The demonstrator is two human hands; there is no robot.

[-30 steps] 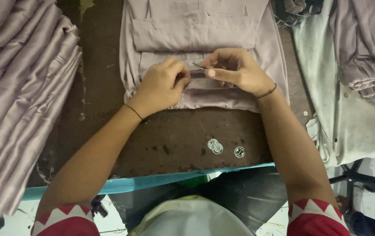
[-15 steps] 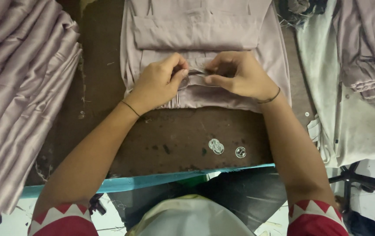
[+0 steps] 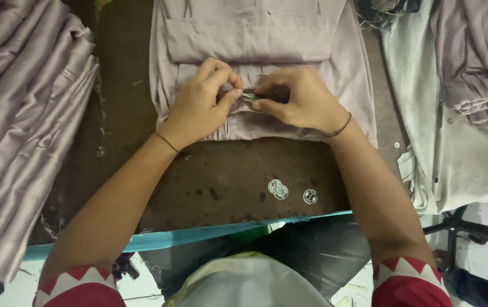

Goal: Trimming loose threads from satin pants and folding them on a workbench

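A folded pale mauve garment (image 3: 255,34) lies flat on the brown table (image 3: 215,176), just ahead of me. Both my hands meet at the middle of its near fold. My left hand (image 3: 201,105) pinches with thumb and fingers at a small dark metal piece (image 3: 249,94) that sits against the cloth. From the other side, my right hand (image 3: 300,102) pinches the same piece. The fingers hide most of it, so its kind is unclear. Each wrist wears a thin dark band.
A pile of mauve fabric (image 3: 28,142) fills the left side. Grey-white cloth (image 3: 454,153) and another mauve garment (image 3: 482,57) lie at the right. Three small round discs (image 3: 281,189) rest near the table's teal front edge (image 3: 198,234). A dark metal stand (image 3: 465,227) is at the lower right.
Both hands have stayed together on the garment's near fold, with the fingers shifting slightly around the small piece. The garment has not moved.
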